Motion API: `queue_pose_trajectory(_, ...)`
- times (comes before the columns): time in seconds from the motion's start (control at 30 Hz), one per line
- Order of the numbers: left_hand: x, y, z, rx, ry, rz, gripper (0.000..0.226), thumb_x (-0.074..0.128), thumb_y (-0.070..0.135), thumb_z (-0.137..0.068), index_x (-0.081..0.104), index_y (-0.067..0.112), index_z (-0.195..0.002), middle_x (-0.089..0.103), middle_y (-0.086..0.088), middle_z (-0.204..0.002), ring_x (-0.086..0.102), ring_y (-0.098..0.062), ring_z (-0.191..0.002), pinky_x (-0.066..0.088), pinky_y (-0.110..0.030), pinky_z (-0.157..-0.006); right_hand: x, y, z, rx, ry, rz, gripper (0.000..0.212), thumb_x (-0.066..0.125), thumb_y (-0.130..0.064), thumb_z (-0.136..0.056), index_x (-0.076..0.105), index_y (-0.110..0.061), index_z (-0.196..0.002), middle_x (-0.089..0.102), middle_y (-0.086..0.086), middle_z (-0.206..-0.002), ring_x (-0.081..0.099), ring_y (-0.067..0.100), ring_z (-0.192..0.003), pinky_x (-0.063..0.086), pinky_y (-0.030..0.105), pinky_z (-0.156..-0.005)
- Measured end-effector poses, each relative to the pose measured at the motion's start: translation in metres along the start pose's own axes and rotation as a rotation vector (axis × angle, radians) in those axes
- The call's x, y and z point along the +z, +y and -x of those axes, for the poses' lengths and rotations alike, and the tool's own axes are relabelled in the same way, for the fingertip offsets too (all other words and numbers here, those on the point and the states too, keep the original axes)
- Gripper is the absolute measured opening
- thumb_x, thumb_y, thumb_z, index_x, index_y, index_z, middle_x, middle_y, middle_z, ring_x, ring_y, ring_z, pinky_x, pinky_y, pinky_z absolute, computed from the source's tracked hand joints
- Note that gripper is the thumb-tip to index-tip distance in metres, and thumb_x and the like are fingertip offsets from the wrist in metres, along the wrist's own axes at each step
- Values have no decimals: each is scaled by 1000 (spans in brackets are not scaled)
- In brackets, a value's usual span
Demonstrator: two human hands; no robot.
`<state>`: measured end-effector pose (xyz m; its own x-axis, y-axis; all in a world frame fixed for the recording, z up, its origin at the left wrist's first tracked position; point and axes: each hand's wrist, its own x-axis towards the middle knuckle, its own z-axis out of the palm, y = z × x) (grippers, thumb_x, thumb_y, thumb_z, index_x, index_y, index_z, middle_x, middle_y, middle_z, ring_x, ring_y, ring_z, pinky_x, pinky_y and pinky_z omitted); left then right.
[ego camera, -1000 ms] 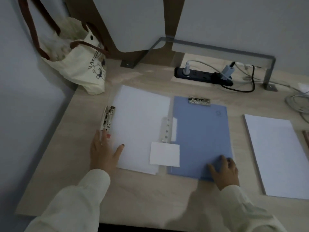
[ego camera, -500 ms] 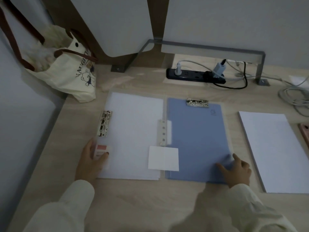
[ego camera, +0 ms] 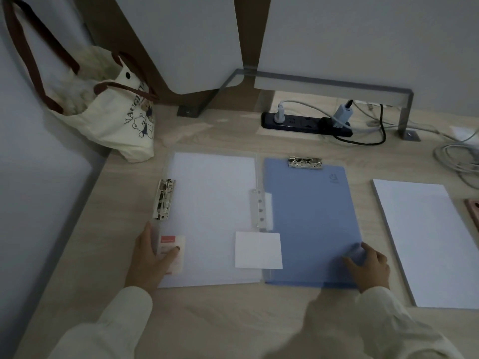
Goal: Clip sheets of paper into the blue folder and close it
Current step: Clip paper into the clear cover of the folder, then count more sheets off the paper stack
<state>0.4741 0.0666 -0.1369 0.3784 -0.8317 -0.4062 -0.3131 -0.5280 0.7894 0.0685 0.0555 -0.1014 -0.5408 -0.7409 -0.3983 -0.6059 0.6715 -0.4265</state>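
Your blue folder [ego camera: 311,218] lies open and flat on the tabletop [ego camera: 207,314], in the middle of it and nearer the front edge than the back one; the right half shows bare blue, with a metal clip [ego camera: 305,161] at its far edge and a small embossed mark near the far right corner, while the left half is covered by a pale sheet of paper [ego camera: 212,198] under what looks like a translucent cover, with a second metal clamp [ego camera: 163,199] standing along its left edge. A small white square label [ego camera: 258,250] straddles the spine near the front. Your left hand [ego camera: 151,260] rests flat on the folder's front left corner, fingers loosely spread, thumb tip on a red-and-white sticker [ego camera: 171,251]. Your right hand [ego camera: 369,266] sits at the front right corner of the blue half, fingers curled and slightly apart, pressing on the cover rather than pinching it. A stack of white paper [ego camera: 427,239] lies near the right edge, apart from the folder. A cream tote bag [ego camera: 114,117] leans in the back left corner, and a power strip [ego camera: 305,124] lies along the back edge
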Motion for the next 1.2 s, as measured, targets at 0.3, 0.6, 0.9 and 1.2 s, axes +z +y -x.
queue_pose_trajectory(0.3,12,7,12,-16,37,-91,74,64,7,-82,24,10,-145,25,-14,-146,33,-30,-135,30,-48,-112,-8,12,-2,-25,-6,10,52,61,-13,-84,44,-7,-133,34,23,-141,33,41,-128,30,45,-108)
queue_pose_trajectory(0.6,30,34,34,-103,199,-273,65,60,3,-82,31,4,-140,25,-21,-147,30,-39,-135,27,-48,-111,-45,26,-26,-88,-71,-96,45,53,-8,-87,46,-5,-132,39,23,-137,46,40,-121,36,43,-105)
queue_pose_trajectory(0.9,178,134,92,238,101,-141,47,57,-6,-83,46,-3,-128,35,-23,-140,32,-35,-133,24,-29,-108,-110,54,-73,-160,-116,-91,35,50,-7,-89,54,-9,-124,41,14,-138,46,30,-124,34,32,-103)
queue_pose_trajectory(1.2,357,203,148,-33,-529,100,41,48,10,-91,46,20,-130,46,3,-133,42,-14,-126,33,-22,-98,-125,89,-104,-198,-133,59,36,47,-8,-89,53,-10,-124,41,11,-137,47,29,-120,39,31,-99)
